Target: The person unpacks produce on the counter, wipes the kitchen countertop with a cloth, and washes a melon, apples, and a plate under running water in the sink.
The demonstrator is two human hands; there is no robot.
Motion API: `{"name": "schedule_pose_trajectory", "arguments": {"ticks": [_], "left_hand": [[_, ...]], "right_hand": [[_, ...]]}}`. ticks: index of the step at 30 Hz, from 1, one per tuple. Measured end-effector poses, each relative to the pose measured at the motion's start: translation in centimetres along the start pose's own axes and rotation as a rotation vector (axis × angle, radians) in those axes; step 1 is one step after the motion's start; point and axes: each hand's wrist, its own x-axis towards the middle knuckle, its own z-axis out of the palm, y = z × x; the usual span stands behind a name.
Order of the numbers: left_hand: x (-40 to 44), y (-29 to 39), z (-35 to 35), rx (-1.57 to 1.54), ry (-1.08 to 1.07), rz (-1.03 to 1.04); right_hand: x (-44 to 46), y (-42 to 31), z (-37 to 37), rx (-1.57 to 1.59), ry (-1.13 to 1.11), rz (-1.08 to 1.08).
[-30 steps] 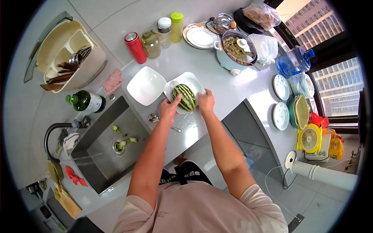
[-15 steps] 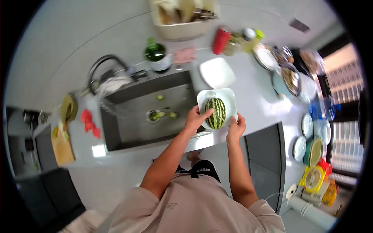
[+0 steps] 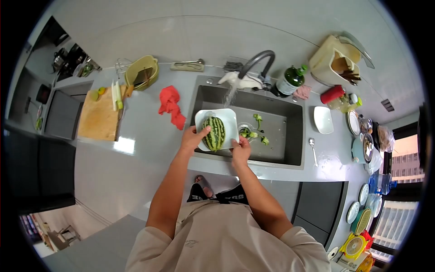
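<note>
A striped green melon (image 3: 215,134) lies in a square white dish (image 3: 230,123), held over the left part of the grey sink (image 3: 290,131). My left hand (image 3: 194,138) grips the dish's left side, its thumb resting on the melon. At the lower right corner of the dish, my right hand (image 3: 241,148) pinches the rim. Water (image 3: 230,96) runs from the black faucet (image 3: 265,55) just behind the dish. Green vegetable scraps (image 3: 257,132) lie around the drain.
Left of the sink are a red cloth (image 3: 170,107), a wooden cutting board (image 3: 99,117) and a yellow-green basket (image 3: 142,72). To its right stand a white bowl (image 3: 323,119) and a spoon (image 3: 313,150). A green bottle (image 3: 290,81) stands behind the sink.
The view has swung left along the counter. Both hands have carried the dish with the melon from the counter to over the sink's left side. Running water now shows at the faucet.
</note>
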Motion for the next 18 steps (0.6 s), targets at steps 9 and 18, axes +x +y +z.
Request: {"name": "schedule_pose_trajectory", "arguments": {"ticks": [9,18], "left_hand": [[1.7,-0.8,-14.9,0.021,0.161,-0.157],[8.9,0.6,-18.8,0.005,0.269,-0.033]], "right_hand": [[-0.6,7.5,13.3,-0.28,-0.154,0.032],[3.2,7.1,22.0,-0.439,-0.159,-0.147]]}}
